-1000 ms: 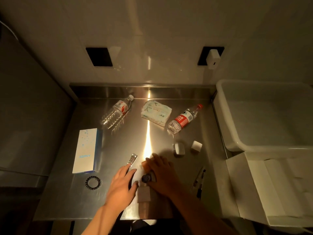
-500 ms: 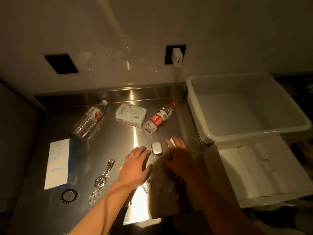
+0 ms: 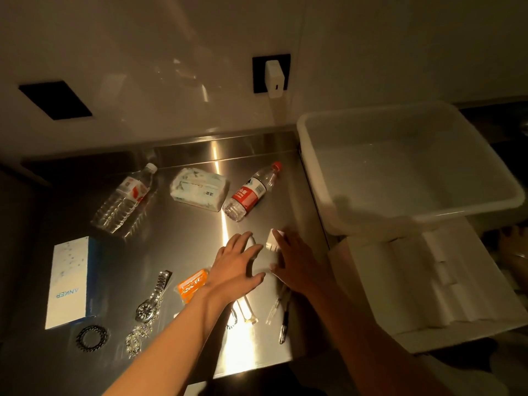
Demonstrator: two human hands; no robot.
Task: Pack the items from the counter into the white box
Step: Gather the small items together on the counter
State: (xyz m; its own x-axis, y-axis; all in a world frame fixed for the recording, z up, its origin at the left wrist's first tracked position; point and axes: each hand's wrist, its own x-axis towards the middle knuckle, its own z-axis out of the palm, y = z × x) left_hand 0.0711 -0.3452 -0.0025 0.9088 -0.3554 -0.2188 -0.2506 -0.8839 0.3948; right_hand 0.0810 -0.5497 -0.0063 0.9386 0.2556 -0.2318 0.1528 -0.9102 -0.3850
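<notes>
The open white box (image 3: 368, 284) with a ridged white insert stands to the right of the steel counter (image 3: 183, 232). My right hand (image 3: 300, 264) is at the counter's right side, fingers closed on a small white plug cube (image 3: 273, 238) that is tipped so its prongs show. My left hand (image 3: 235, 267) lies flat beside it, fingers spread over a small silver case (image 3: 253, 242) that is mostly hidden. Two water bottles (image 3: 125, 198) (image 3: 250, 192) and a tissue pack (image 3: 198, 188) lie at the back.
A white plastic tub (image 3: 320, 178) sits behind the box. On the counter's left are a blue-and-white Anker box (image 3: 70, 281), a black hair tie (image 3: 92, 337), a steel watch (image 3: 151, 301) and a pearl bracelet (image 3: 136, 338). An orange packet (image 3: 191, 284), a clear tube (image 3: 247, 310) and pens (image 3: 283, 315) lie near my wrists.
Both hands moved away from the front items toward the silver case and white cube. The right hand has closed on the cube and tipped it. The view swung right.
</notes>
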